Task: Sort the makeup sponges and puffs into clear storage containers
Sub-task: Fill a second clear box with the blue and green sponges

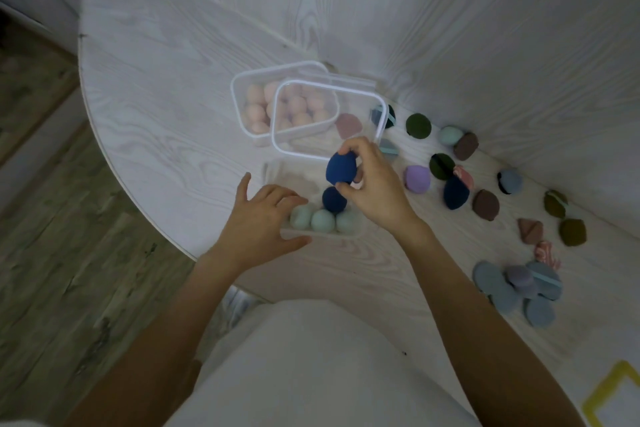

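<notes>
My right hand (375,189) pinches a dark blue egg-shaped sponge (338,167) just above the near clear container (273,177). Inside that container lie another dark blue sponge (333,199) and three mint green sponges (322,220). My left hand (263,218) rests on the container's left side, fingers spread over its rim. Behind it, a second clear container (242,104) is full of several peach sponges (256,111). A third clear container (277,139) leans tilted over it and holds a pink puff (348,125).
Loose sponges and puffs lie scattered on the white wood-grain table (166,107) to the right: dark green (418,126), purple (418,177), navy (456,193), brown (485,204), and a pile of grey-blue round puffs (498,288). The table's curved edge runs along the left, with floor below.
</notes>
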A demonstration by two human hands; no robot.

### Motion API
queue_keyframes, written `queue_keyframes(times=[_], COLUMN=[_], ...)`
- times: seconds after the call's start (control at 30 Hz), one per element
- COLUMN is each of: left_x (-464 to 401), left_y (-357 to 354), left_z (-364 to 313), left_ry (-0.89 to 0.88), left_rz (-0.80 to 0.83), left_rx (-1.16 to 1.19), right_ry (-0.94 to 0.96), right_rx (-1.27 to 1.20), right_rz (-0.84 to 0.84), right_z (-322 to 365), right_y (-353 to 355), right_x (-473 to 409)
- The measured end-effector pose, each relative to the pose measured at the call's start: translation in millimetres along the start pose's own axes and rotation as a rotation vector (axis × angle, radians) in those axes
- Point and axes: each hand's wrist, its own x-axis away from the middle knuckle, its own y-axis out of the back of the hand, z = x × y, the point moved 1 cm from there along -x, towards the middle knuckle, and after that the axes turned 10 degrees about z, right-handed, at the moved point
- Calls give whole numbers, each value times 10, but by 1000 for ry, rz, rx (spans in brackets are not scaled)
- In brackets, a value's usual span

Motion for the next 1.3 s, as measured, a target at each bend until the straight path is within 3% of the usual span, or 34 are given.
queue_keyframes(times=[0.1, 0.2, 0.37, 0.5, 0.7, 0.83, 0.97, 1.07, 1.3], left_x=[-5, -20, -20, -19, -24, -54, -84, -118, -207], left_y=[-28, -34, -42, -55, -79, -81, -123, -159, -79], left_z=[-1, -28, -31, -22, -4, -46, -79, -112, -185], left_ry=[3, -4, 17, 18, 0, -14, -8, 6, 27], left_rz=[84, 70, 61, 63, 58, 46, 29, 17, 51], left_rx=[-28, -33, 4, 26, 77, 82, 86, 143, 99], right_ry=[51, 116, 116, 225, 227, 214, 108, 51, 52], right_rx=[77, 161, 454, 674, 402, 454, 218, 64, 67], right_rz=[53, 119, 215, 291, 256, 220, 268, 192, 230], right_z=[84, 125, 102, 32, 101, 43, -39, -101, -155], right_y=[-116, -284, -384, -422, -371, -429, -394, -320, -224], right_x=[-49, -100, -170, -172, -143, -124, -122, -107, -29])
